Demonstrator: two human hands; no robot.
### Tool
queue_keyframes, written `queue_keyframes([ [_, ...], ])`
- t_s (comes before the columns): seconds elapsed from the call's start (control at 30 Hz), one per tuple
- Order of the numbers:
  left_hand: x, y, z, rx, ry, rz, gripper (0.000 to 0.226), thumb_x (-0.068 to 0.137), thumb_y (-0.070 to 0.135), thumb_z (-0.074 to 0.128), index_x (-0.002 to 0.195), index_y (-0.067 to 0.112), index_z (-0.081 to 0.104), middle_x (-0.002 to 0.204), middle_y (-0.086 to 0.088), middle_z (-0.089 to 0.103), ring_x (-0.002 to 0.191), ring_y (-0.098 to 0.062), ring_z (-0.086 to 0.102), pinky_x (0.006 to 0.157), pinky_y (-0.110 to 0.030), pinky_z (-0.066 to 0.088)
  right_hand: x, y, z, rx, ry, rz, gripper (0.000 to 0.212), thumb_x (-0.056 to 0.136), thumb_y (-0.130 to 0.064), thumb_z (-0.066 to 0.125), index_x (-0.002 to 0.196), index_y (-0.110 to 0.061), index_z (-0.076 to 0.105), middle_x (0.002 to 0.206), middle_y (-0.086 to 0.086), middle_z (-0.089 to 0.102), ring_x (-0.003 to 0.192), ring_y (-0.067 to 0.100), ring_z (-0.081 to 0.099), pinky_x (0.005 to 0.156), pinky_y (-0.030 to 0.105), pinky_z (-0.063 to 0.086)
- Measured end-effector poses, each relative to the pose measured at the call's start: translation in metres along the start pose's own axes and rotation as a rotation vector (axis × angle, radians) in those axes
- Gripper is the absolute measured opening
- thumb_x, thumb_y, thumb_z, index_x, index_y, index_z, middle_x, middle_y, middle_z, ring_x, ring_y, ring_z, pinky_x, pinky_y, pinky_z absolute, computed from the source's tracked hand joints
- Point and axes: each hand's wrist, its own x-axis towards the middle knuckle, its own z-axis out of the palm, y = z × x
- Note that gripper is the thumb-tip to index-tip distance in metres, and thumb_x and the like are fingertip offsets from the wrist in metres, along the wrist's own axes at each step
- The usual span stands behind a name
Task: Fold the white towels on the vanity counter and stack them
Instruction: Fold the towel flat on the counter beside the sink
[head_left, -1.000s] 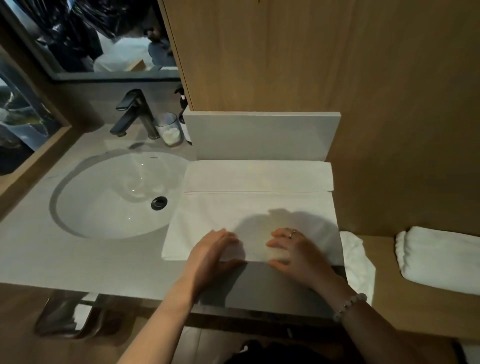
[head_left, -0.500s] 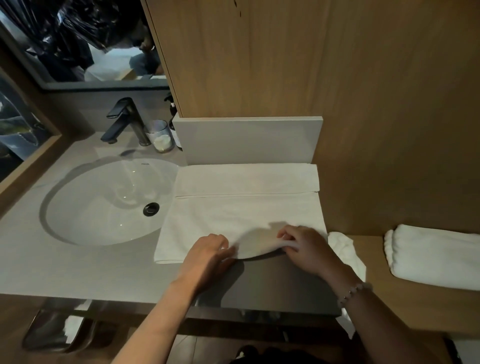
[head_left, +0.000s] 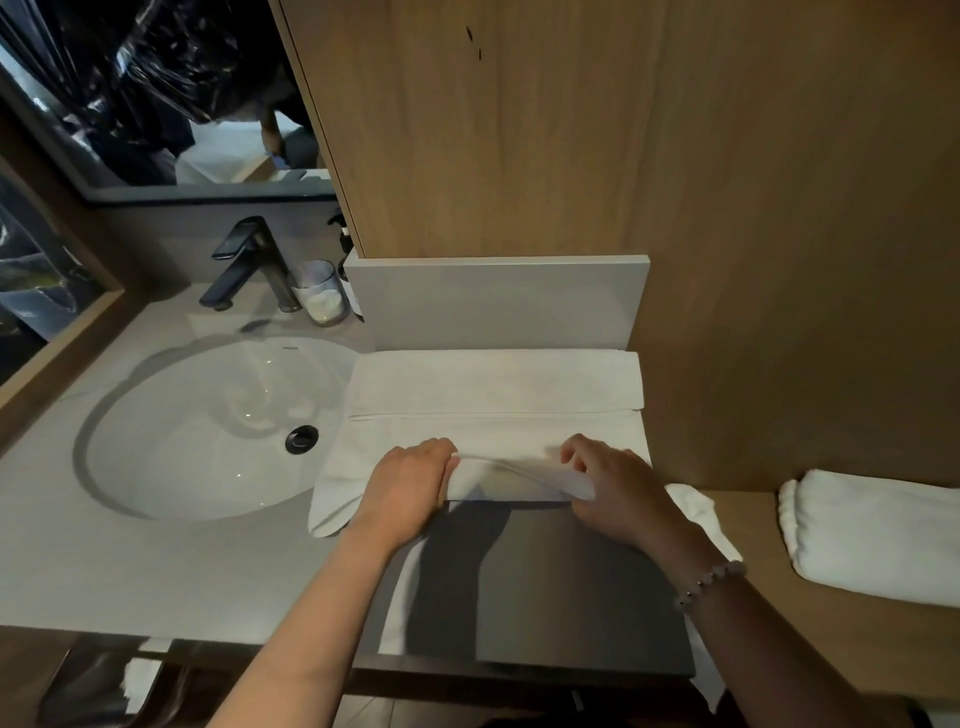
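We start with the vanity counter, which carries everything. Its left half holds the sink, the largest container here, and the basin shows a dark drain at its bottom. On the right half, the towel we are working on lies flat against the backsplash and reaches the counter's right edge. Its far strip is already turned over towards us, with the hem line running across it.

To the right, a wooden shelf carries a folded towel, well apart from ours. A third towel lies crumpled between the counter's right edge and that shelf, partly hidden by our right arm.

Our left hand has its fingers curled round the towel's near edge. Our right hand pinches the same edge further along, so the cloth is raised and stretched between them.

We judge this to be the second fold of the first towel, bringing the near edge away from us to meet the hem. The next move calls for both hands to travel together and level so the edge lands parallel to the hem line. After that we would smooth it flat. The near left corner droops outside our left hand and may need tucking.

The smallest container is a glass jar at the back edge beside the tap. It holds something white that we cannot identify.
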Motion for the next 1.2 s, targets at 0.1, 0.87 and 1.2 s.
queue_keyframes([
  [0.1,0.010,-0.013,0.001,-0.088,-0.015,-0.035,0.051,0.093,0.057,0.029,0.100,0.014,0.056,0.099,-0.004,0.064,0.085,-0.028,0.059,0.066,-0.030,0.033,0.010,0.013,-0.015,0.081,0.067,0.035,0.020,0.081,-0.027,0.070,0.097,-0.022,0.058,0.097,-0.004,0.061,0.076,0.009,0.051,0.058,0.008,0.033],
  [0.87,0.043,-0.091,-0.014,-0.208,0.089,-0.713,0.019,0.090,0.028,0.055,0.102,0.015,0.061,0.097,-0.011,0.067,0.090,-0.035,0.057,0.069,-0.032,0.040,0.082,0.039,-0.022,0.072,0.431,0.333,0.038,0.097,-0.029,0.043,0.127,-0.006,0.052,0.110,0.019,0.064,0.098,0.037,0.060,0.079,0.032,0.047],
  [1.2,0.086,-0.103,0.004,-0.441,0.253,-0.828,0.031,0.099,0.023,0.038,0.118,0.000,0.045,0.105,-0.026,0.060,0.097,-0.043,0.054,0.075,-0.040,0.038,0.119,0.057,-0.024,0.047,0.441,0.409,0.045,0.097,-0.038,0.037,0.130,-0.010,0.047,0.114,0.015,0.064,0.100,0.032,0.062,0.082,0.035,0.049],
])
